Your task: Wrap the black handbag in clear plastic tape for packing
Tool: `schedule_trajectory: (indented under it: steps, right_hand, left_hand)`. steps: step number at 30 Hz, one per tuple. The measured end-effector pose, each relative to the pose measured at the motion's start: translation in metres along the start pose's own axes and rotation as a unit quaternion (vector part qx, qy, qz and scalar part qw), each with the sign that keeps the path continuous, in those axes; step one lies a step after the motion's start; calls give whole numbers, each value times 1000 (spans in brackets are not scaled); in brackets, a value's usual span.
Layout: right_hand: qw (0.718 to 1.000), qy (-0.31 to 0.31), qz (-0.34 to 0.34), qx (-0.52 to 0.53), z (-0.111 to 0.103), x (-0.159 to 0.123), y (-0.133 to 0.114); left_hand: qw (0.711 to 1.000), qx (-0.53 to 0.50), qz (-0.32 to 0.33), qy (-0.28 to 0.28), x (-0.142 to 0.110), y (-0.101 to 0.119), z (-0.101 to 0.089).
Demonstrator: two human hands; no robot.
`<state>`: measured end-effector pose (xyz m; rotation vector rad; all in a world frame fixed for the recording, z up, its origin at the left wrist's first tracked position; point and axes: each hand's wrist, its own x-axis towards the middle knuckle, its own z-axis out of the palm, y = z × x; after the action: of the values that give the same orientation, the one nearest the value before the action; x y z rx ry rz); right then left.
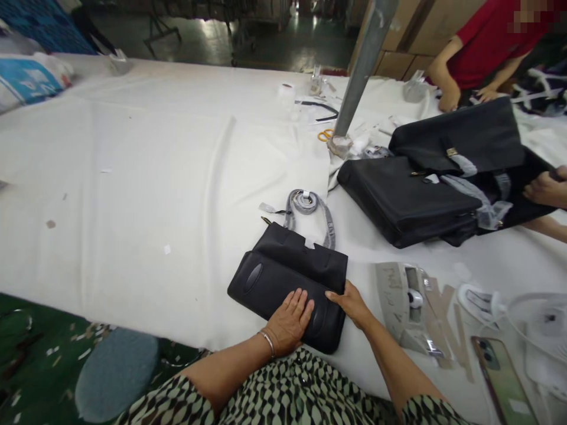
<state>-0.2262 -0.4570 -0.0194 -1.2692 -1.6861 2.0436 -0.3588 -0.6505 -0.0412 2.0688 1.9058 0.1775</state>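
A black handbag (pixel 274 283) lies on the white-covered table right in front of me, an oval patch at its left end. My left hand (pixel 290 319) rests flat on its front panel, fingers stretched out. At the bag's right edge, my right hand (pixel 352 301) grips the side, thumb on top and the other fingers hidden beneath. A wrapped strap (pixel 328 221) loops out from the bag's far side, partly coiled. A dark zipper pull with a small clear wrapper shows near the far left corner.
Larger black bags (pixel 416 195) with wrapped buckles lie to the right, a co-worker's hand (pixel 549 188) on them. Nearer are a tape dispenser (pixel 411 307), a phone (pixel 505 378) and a white fan (pixel 547 336). A metal post (pixel 365 65) rises beside orange scissors (pixel 325 135). Another person in red stands far right.
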Motion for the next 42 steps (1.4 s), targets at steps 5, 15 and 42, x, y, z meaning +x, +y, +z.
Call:
schedule_trajectory:
  steps: [5,15,42]
  right_hand:
    - [999,24,4,-25,2,-1,-10]
    - [990,73,94,-70,7,-5,-21]
    - [954,-165,156,193,-9,53,-164]
  left_hand:
    - [1000,-10,16,0,2,-4,7]
    - [998,13,24,49,-3,0,9]
    - [791,-516,-329,6,66,-73,-241]
